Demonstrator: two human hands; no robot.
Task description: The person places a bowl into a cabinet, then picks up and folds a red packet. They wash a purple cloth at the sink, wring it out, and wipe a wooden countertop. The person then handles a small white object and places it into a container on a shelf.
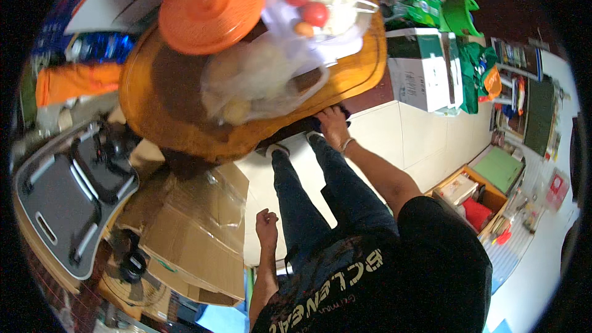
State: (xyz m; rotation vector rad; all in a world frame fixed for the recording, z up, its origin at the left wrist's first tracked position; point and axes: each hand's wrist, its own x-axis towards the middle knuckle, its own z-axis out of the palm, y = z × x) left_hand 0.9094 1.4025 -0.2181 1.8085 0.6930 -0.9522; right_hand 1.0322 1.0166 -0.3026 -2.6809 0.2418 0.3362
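My right hand [333,125] reaches to the near edge of the wooden table [364,80]. Its fingers are closed over a dark purple, cloth-like bundle [346,113], mostly hidden under them. My left hand [267,227] hangs low at my side, away from the table, with its fingers curled in and nothing visible in them. On the tabletop lies a translucent plastic bag [265,80] with pale round things inside. Behind it are an orange round lid or basket [213,6] and a white plastic bag [271,9] with red tomatoes [315,14] and a white mass on it.
A large cardboard box [197,228] stands left of my legs, beside a grey folding table [58,197]. To the right of the table are a white and green carton [419,74] and a green bag [475,74]. A wooden drawer box [490,200] stands farther right.
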